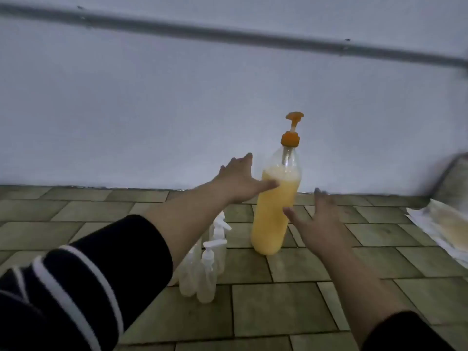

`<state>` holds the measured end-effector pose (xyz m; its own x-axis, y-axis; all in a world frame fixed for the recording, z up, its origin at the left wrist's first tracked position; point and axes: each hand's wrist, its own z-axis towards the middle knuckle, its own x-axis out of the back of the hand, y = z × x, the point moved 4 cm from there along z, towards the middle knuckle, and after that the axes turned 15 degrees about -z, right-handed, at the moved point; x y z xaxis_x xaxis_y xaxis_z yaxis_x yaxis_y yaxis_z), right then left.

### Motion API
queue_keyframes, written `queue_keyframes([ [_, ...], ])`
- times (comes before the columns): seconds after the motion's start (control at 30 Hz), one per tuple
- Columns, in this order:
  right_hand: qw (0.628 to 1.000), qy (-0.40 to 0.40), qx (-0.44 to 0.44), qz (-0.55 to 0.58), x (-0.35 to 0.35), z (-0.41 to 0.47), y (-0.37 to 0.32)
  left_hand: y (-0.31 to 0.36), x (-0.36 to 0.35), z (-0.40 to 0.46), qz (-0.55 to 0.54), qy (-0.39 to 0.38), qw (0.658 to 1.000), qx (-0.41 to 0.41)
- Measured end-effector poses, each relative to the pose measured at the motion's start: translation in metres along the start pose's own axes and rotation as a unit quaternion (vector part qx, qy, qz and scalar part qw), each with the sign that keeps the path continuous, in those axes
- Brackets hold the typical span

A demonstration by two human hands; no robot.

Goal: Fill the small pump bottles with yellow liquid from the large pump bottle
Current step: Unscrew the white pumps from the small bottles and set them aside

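A large clear pump bottle with an orange pump head stands upright on the tiled floor near the wall, about two thirds full of yellow liquid. My left hand reaches to its left side, fingers straight, thumb touching the bottle. My right hand is spread open just right of the bottle, thumb tip at its side. Several small clear pump bottles with white pumps stand in a cluster in front and to the left, partly hidden by my left forearm; they look empty.
A pale wall with a grey pipe runs behind the bottles. Crumpled white and yellowish paper or cloth lies on the floor at the right edge. The floor is greenish tile.
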<state>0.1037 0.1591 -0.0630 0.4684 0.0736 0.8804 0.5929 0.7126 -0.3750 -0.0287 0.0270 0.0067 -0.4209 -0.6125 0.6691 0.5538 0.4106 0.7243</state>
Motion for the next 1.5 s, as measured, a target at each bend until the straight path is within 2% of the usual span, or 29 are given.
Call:
queue_keyframes([
  [0.1,0.988,-0.095,-0.056,0.112,-0.032,0.005,0.004,-0.004,-0.017,0.016,-0.066,-0.039,0.996,0.035],
  [0.2,0.945,-0.190,-0.098,0.249,-0.065,0.015,0.005,-0.008,-0.032,0.031,-0.165,-0.056,0.982,0.074],
  [0.3,0.934,-0.218,-0.081,0.271,-0.087,0.029,0.007,-0.008,-0.045,0.046,-0.253,-0.054,0.962,0.087],
  [0.5,0.942,-0.201,-0.080,0.256,-0.111,0.034,0.010,-0.014,-0.059,0.061,-0.298,-0.053,0.950,0.077],
  [0.63,0.948,-0.199,-0.066,0.240,-0.113,0.035,0.012,-0.017,-0.060,0.060,-0.290,-0.059,0.952,0.074],
  [1.03,0.945,-0.225,-0.034,0.234,-0.092,0.004,0.018,-0.009,-0.057,0.024,-0.293,-0.084,0.949,0.085],
  [1.27,0.938,-0.227,-0.032,0.259,-0.085,-0.028,0.023,-0.005,-0.058,-0.001,-0.308,-0.136,0.939,0.076],
  [1.5,0.938,-0.226,-0.048,0.259,-0.070,-0.050,0.015,0.001,-0.054,-0.021,-0.286,-0.131,0.946,0.077],
])
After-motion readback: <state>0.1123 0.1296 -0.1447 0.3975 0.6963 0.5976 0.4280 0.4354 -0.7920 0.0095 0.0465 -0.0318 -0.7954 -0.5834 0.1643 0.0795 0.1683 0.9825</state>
